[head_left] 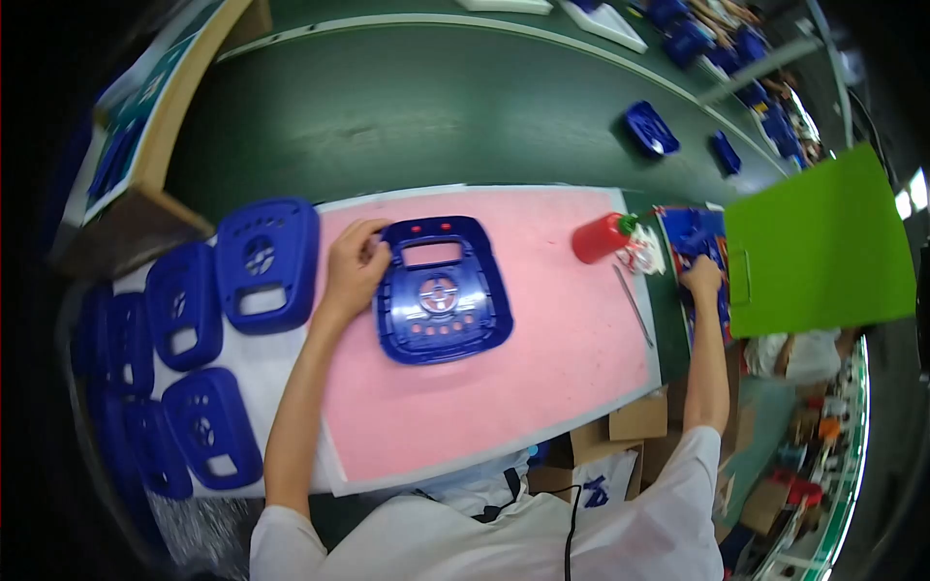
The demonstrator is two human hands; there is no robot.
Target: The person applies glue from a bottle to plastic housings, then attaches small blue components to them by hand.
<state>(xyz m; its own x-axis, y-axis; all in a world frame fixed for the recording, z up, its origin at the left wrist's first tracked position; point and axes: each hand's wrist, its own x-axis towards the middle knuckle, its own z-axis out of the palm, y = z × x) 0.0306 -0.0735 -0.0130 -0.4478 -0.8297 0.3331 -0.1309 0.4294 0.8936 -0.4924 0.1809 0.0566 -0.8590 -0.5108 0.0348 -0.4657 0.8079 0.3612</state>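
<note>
On the pink mat [572,339] lies a blue plastic shell [441,318], probably light, stiff and slick; grasp by the rim. The worker's left hand [356,266] pinches its upper-left edge. The right hand [704,278] is among blue parts [694,229]; its grip is indeterminable.

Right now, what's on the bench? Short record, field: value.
left hand: at left edge of the blue shell; grip unclear
right hand: among blue parts, right of the mat; hold hidden
surface: pink mat under the blue shell
mat, right side: green-topped red bottle, thin rod
left of mat: several other blue shells
</note>
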